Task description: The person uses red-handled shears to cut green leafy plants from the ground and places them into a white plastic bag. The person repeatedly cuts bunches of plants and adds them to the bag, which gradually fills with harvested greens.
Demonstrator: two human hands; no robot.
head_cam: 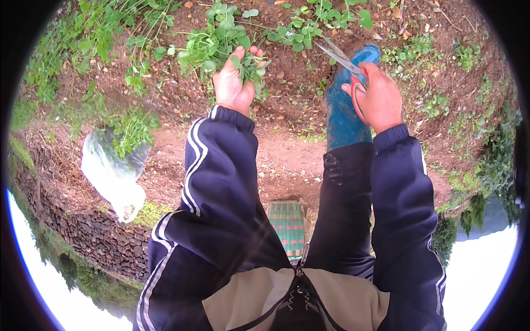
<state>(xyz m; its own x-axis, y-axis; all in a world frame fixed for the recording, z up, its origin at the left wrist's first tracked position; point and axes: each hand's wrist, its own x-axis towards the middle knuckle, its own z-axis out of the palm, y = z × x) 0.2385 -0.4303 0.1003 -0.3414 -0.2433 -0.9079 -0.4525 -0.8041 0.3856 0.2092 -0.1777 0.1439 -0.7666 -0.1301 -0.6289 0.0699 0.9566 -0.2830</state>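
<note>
My left hand (235, 85) is closed around a bunch of green leafy shoots (211, 49), whose round leaves spill out over the fingers. In my right hand (381, 97) is a pair of scissors (357, 85) with red handles. Their blades stand apart and point up and to the left, towards low leafy plants (296, 33) growing in the brown soil. The scissors are held over a muddy blue rubber boot (345, 111) on my right leg, and the blades do not appear to touch any stem.
A clear and white plastic bag (109, 165) with cut greens (134, 130) at its mouth lies on the left. Beyond it runs a dry-stone wall edge (112, 236). A green woven basket (287, 225) stands between my legs. Denser plants (99, 37) grow at the upper left.
</note>
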